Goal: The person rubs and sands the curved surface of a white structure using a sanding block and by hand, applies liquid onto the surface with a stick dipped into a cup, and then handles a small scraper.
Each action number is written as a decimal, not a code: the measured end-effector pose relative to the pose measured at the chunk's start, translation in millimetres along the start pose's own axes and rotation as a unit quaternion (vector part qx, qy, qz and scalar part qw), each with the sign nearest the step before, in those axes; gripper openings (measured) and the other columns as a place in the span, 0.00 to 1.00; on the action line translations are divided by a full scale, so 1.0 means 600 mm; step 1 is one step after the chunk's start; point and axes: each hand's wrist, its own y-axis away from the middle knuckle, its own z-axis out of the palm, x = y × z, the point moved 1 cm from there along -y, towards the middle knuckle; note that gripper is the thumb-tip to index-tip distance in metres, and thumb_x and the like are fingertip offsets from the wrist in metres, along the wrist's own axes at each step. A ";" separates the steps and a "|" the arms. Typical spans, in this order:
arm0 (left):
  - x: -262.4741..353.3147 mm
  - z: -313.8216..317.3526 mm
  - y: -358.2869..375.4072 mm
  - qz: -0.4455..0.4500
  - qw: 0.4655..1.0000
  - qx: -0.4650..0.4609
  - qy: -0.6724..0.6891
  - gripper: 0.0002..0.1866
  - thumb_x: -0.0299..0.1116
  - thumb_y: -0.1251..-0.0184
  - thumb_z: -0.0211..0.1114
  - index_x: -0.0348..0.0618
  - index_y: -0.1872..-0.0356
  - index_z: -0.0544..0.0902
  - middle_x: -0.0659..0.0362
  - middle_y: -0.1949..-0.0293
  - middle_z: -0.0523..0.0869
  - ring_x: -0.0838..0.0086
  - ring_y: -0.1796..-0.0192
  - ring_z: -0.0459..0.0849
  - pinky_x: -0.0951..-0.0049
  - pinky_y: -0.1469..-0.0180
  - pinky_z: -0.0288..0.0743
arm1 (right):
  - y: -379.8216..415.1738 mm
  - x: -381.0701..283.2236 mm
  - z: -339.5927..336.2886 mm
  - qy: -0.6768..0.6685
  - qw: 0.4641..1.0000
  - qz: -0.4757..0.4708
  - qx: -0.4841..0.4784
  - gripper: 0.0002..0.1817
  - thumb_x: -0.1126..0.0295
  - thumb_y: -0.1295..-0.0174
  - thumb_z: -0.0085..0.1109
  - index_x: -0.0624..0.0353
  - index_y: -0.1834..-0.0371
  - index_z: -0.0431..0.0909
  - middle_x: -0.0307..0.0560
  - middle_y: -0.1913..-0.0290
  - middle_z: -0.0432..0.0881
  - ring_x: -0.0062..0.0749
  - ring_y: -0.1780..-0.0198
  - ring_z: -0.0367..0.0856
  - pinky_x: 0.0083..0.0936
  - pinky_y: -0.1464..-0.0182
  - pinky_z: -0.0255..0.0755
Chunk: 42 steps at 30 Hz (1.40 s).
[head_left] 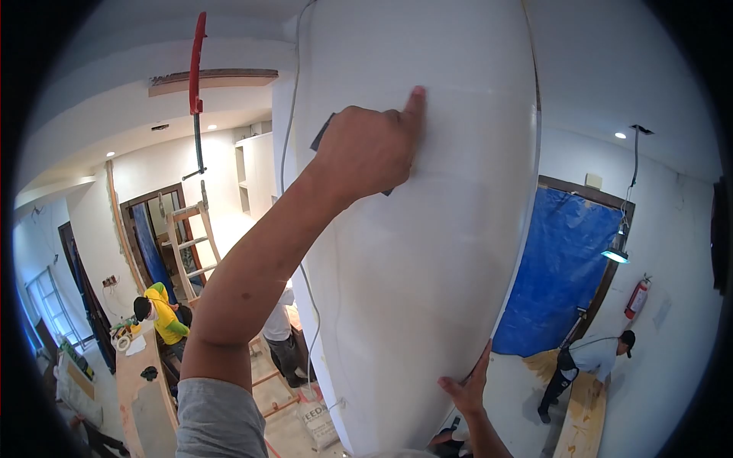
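A tall white panel [427,252], smooth and slightly glossy, fills the middle of the view. My left hand [370,149] is high on its face, fingers folded over a dark grey piece of sandpaper [321,133] that shows only at its corners. The index finger stretches out, its tip touching or nearly touching the white surface. Lower down, my right hand [469,389] grips the panel's right edge, thumb on the front and fingers along the side. Part of those fingers is hidden by the edge.
A grey cable [286,145] runs down the panel's left side. A red-handled clamp [197,69] hangs at upper left, above a wooden ladder [195,244]. Several people work below at benches. A lit lamp [615,254] hangs at right, near blue sheeting [561,267] and a fire extinguisher [637,298].
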 end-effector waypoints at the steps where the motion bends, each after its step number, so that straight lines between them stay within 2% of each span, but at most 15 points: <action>1: -0.001 0.006 0.001 -0.012 1.000 -0.003 -0.005 0.34 0.28 0.44 0.64 0.33 0.32 0.71 0.58 0.76 0.83 0.64 0.81 0.79 0.64 0.78 0.74 | -0.001 -0.005 0.001 -0.016 1.000 0.003 0.001 0.78 0.43 0.62 0.83 0.66 0.19 0.34 0.63 0.26 0.57 0.53 0.27 0.61 0.44 0.28 0.59; 3: -0.004 0.017 0.006 -0.038 0.999 -0.008 -0.014 0.34 0.28 0.45 0.64 0.32 0.33 0.72 0.59 0.77 0.83 0.64 0.82 0.79 0.64 0.78 0.74 | -0.001 -0.007 -0.001 -0.027 1.000 0.004 0.002 0.77 0.46 0.63 0.84 0.67 0.20 0.35 0.64 0.27 0.58 0.56 0.27 0.60 0.46 0.28 0.58; 6: 0.007 0.012 0.012 -0.012 0.998 0.064 -0.010 0.31 0.28 0.46 0.65 0.30 0.37 0.75 0.57 0.78 0.82 0.64 0.82 0.80 0.65 0.78 0.74 | -0.003 -0.011 0.001 -0.024 1.000 -0.001 0.003 0.76 0.46 0.62 0.84 0.68 0.20 0.35 0.63 0.28 0.59 0.55 0.28 0.62 0.46 0.29 0.59; 9: 0.020 -0.005 0.006 -0.009 0.999 0.031 0.015 0.29 0.29 0.47 0.65 0.27 0.41 0.77 0.57 0.78 0.82 0.65 0.82 0.80 0.66 0.79 0.74 | -0.001 -0.017 0.004 -0.038 0.999 -0.003 0.008 0.76 0.46 0.62 0.84 0.67 0.20 0.36 0.62 0.29 0.60 0.54 0.29 0.63 0.46 0.29 0.60; 15: 0.010 0.000 -0.001 -0.113 0.991 -0.041 -0.056 0.32 0.31 0.45 0.64 0.31 0.36 0.75 0.58 0.78 0.82 0.65 0.81 0.81 0.66 0.79 0.75 | 0.000 -0.008 0.000 -0.023 1.000 0.006 0.002 0.76 0.45 0.62 0.83 0.67 0.20 0.35 0.62 0.29 0.59 0.54 0.29 0.63 0.47 0.30 0.60; 18: 0.018 -0.007 -0.001 -0.086 0.996 0.032 -0.004 0.36 0.30 0.44 0.63 0.40 0.29 0.70 0.57 0.77 0.83 0.64 0.80 0.81 0.65 0.78 0.76 | -0.003 -0.015 0.003 -0.027 1.000 0.011 0.000 0.77 0.44 0.62 0.83 0.67 0.20 0.34 0.62 0.30 0.60 0.53 0.29 0.63 0.47 0.30 0.60; 20: 0.027 -0.023 -0.008 -0.073 0.997 -0.003 0.016 0.39 0.30 0.43 0.63 0.46 0.25 0.65 0.56 0.75 0.83 0.64 0.80 0.81 0.65 0.78 0.76 | -0.002 -0.016 0.005 -0.038 0.999 0.013 -0.001 0.77 0.43 0.61 0.83 0.67 0.20 0.34 0.61 0.30 0.60 0.53 0.30 0.63 0.47 0.30 0.60; 24: 0.040 -0.048 -0.030 -0.056 0.995 -0.076 0.013 0.45 0.30 0.41 0.63 0.58 0.20 0.56 0.57 0.73 0.84 0.63 0.79 0.82 0.64 0.76 0.77 | -0.001 -0.006 0.003 -0.016 1.000 -0.002 -0.011 0.78 0.36 0.59 0.80 0.64 0.19 0.31 0.58 0.25 0.55 0.46 0.27 0.62 0.40 0.29 0.62; 27: 0.035 -0.039 -0.031 -0.045 0.998 -0.052 -0.011 0.41 0.29 0.43 0.63 0.51 0.23 0.63 0.58 0.74 0.83 0.64 0.78 0.82 0.64 0.75 0.77 | -0.002 -0.010 0.002 -0.022 1.000 -0.005 -0.007 0.78 0.39 0.60 0.81 0.65 0.19 0.32 0.59 0.27 0.57 0.48 0.28 0.62 0.42 0.29 0.61; 29: 0.027 -0.026 -0.022 -0.059 0.998 -0.015 0.003 0.36 0.29 0.44 0.64 0.46 0.29 0.70 0.57 0.74 0.83 0.63 0.78 0.82 0.64 0.74 0.77 | -0.003 -0.011 0.004 -0.032 0.999 -0.009 0.005 0.77 0.44 0.63 0.84 0.68 0.20 0.35 0.61 0.30 0.60 0.52 0.30 0.63 0.45 0.30 0.61; 33: 0.012 -0.034 -0.012 -0.131 0.991 0.004 0.024 0.23 0.27 0.45 0.63 0.38 0.45 0.82 0.56 0.75 0.83 0.62 0.78 0.82 0.65 0.73 0.77 | -0.002 -0.012 0.005 -0.040 0.999 -0.012 0.012 0.77 0.44 0.63 0.84 0.68 0.20 0.36 0.62 0.28 0.60 0.52 0.29 0.63 0.45 0.30 0.61; 36: 0.010 -0.034 -0.009 -0.127 0.986 0.078 0.068 0.16 0.27 0.45 0.62 0.37 0.54 0.83 0.55 0.78 0.83 0.59 0.78 0.82 0.64 0.71 0.77 | -0.002 -0.010 0.007 -0.052 0.999 -0.010 0.012 0.76 0.43 0.62 0.83 0.68 0.20 0.37 0.61 0.28 0.60 0.51 0.29 0.63 0.44 0.29 0.61; 38: 0.013 -0.029 -0.012 -0.127 0.973 0.127 0.143 0.10 0.31 0.42 0.64 0.36 0.62 0.83 0.55 0.81 0.81 0.63 0.79 0.81 0.66 0.72 0.75 | -0.001 -0.009 0.006 -0.049 0.999 -0.003 0.010 0.76 0.43 0.62 0.83 0.68 0.20 0.37 0.61 0.28 0.60 0.51 0.29 0.63 0.44 0.29 0.61; 39: 0.013 -0.028 -0.016 -0.127 0.964 0.150 0.180 0.09 0.33 0.41 0.65 0.36 0.66 0.83 0.56 0.83 0.80 0.65 0.80 0.80 0.67 0.73 0.75 | 0.000 -0.007 0.005 -0.041 0.999 -0.006 0.003 0.77 0.41 0.60 0.82 0.67 0.19 0.35 0.60 0.27 0.59 0.48 0.29 0.63 0.43 0.29 0.61; 42: -0.017 -0.035 -0.057 -0.290 0.882 0.071 0.365 0.20 0.46 0.42 0.72 0.37 0.77 0.81 0.59 0.86 0.74 0.72 0.82 0.75 0.70 0.75 0.71 | -0.002 -0.002 0.003 -0.029 0.999 -0.012 -0.010 0.78 0.36 0.58 0.80 0.64 0.19 0.30 0.58 0.26 0.57 0.44 0.28 0.63 0.39 0.29 0.63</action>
